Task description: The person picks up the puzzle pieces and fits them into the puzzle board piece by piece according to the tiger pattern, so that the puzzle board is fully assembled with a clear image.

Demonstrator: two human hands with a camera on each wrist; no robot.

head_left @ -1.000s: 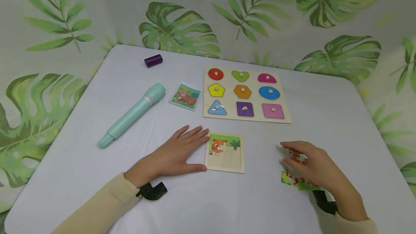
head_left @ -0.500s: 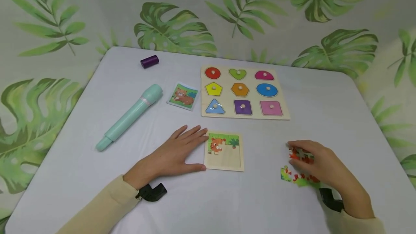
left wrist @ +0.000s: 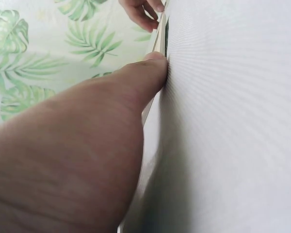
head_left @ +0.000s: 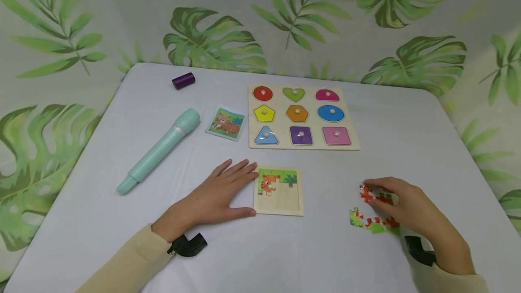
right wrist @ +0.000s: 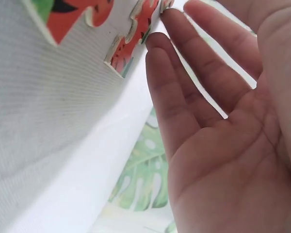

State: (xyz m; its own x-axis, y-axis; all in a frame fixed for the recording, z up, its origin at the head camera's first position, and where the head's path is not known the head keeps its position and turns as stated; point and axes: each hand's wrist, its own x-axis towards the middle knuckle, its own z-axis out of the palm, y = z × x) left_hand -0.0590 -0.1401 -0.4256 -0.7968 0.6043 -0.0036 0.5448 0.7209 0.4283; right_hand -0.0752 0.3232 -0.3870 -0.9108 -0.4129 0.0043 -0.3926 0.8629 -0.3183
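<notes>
A square wooden puzzle tray [head_left: 281, 205] lies in the middle of the table in the head view. Tiger-picture pieces [head_left: 269, 182] fill its upper part, and bare wood shows below. My left hand [head_left: 213, 196] lies spread at the tray's left edge, fingertips and thumb tip touching it. Off to the right, my right hand [head_left: 407, 200] is low over loose jigsaw pieces [head_left: 365, 193], thumb and forefinger apart. Its fingers look nearly straight in the right wrist view, reaching to orange pieces [right wrist: 128, 51] on the cloth. More green-and-red pieces [head_left: 374, 224] lie just nearer me; the hand partly covers some.
A knobbed shape board [head_left: 353, 141] lies behind the tray. To its left are a tiger picture card [head_left: 225, 123], a mint-green microphone-shaped tube [head_left: 163, 148] and a small purple cylinder [head_left: 183, 81]. A leaf-print cloth [head_left: 215, 40] hangs behind the white table.
The right hand has shifted slightly right over the loose pieces, uncovering more of them. The left hand stays at the tray. The whole head view has drifted a little.
</notes>
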